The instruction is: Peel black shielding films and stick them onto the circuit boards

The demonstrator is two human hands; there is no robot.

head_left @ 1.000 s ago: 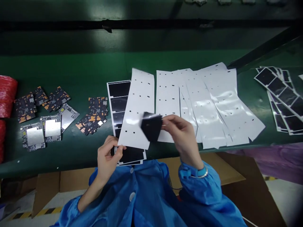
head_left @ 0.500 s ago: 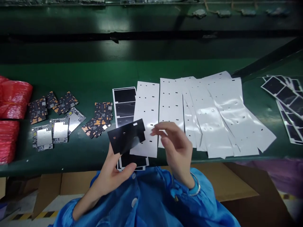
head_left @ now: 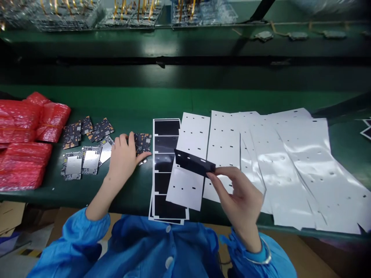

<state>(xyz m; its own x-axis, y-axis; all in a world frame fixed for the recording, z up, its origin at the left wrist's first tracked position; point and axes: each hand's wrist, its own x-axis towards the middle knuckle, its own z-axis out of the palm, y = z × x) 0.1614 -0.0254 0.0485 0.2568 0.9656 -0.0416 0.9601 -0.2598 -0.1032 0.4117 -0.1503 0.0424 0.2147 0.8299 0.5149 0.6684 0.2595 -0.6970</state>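
My right hand (head_left: 239,197) pinches a black film strip (head_left: 194,162) at its right end, above white perforated liner sheets (head_left: 224,154) that lie fanned across the green bench (head_left: 116,197). My left hand (head_left: 124,158) is at a small dark circuit board (head_left: 142,143), with the thumb and fingers around it. Other boards, some with silver shields (head_left: 91,159), lie left of that hand. A black-patched sheet on white backing (head_left: 166,166) lies between my hands, partly covered by a liner sheet (head_left: 185,189).
Red plastic-wrapped bundles (head_left: 23,143) lie at the far left of the bench. Trays of gold-ribboned parts (head_left: 52,15) stand on a shelf behind. More black-patched sheets (head_left: 366,129) show at the right edge. Cardboard (head_left: 66,218) lies below the front edge.
The black film has passed between my hands and is now in my right hand. My left hand has moved left onto the circuit boards. The view has tilted up and shifted.
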